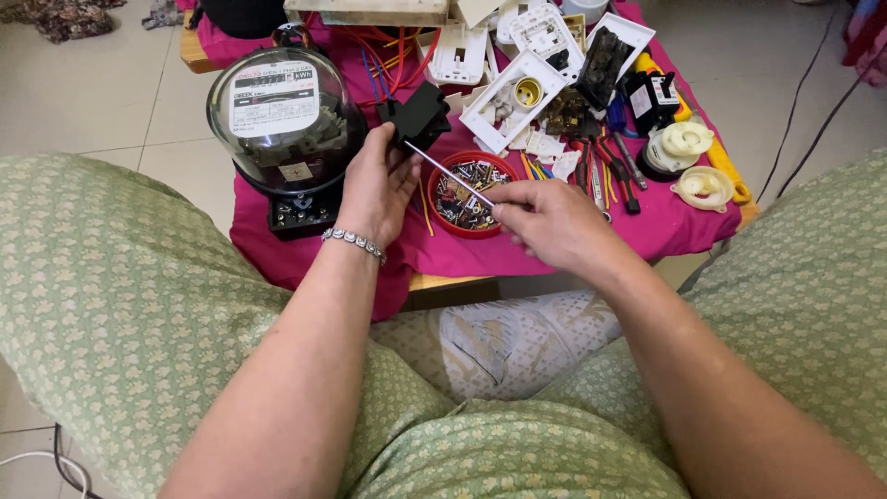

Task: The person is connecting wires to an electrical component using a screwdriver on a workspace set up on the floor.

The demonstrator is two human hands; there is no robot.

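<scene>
The left hand (pixel 377 185), just left of the frame's centre with a silver bracelet (pixel 354 242) at its wrist, is closed around a small black plastic part (pixel 418 117), holding it up above the counter (pixel 443 254) in the upper middle of the frame. The right hand (pixel 545 222), at centre right, pinches the near end of a thin metal screwdriver shaft (pixel 448 173) between thumb and fingertips; the shaft slants up and to the left, and its tip meets the underside of the black part. Directly beneath the shaft sits a round red bowl (pixel 467 194) filled with screws and small metal bits. To the left of the left hand stands an electricity meter (pixel 285 125) under a clear glass dome on a black base. In the upper right lie white switch plates (pixel 513 97), a cream round ceiling fitting (pixel 704 187) and red-handled pliers (pixel 610 171), all on the pink cloth (pixel 665 231) that covers the counter. Green patterned fabric over the person's knees (pixel 120 305) fills the lower half of the frame.
</scene>
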